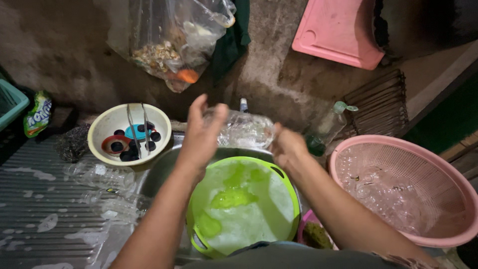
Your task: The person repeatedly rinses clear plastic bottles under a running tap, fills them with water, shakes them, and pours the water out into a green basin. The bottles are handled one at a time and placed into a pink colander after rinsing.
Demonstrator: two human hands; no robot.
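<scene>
Sink (159, 172): both hands (201, 132) raised, gripping clear bottle (244, 130) ends.

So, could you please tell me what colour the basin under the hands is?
Bright green basin, holding soapy water; seen in the head view.

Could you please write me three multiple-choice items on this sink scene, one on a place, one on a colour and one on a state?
1. Where does the pink basket stand?
A. right of the green basin
B. left of the green basin
C. hung on the wall

2. What colour is the basin under the hands?
A. blue
B. bright green
C. white

3. How is the clear plastic bottle held?
A. standing upright in the basin
B. lying on the drainboard
C. sideways between both hands

Answers: 1 A, the pink basket sits at the right edge, beside the basin. 2 B, its rim is bright green around foamy water. 3 C, the left hand and right hand grip its two ends above the basin.
</scene>
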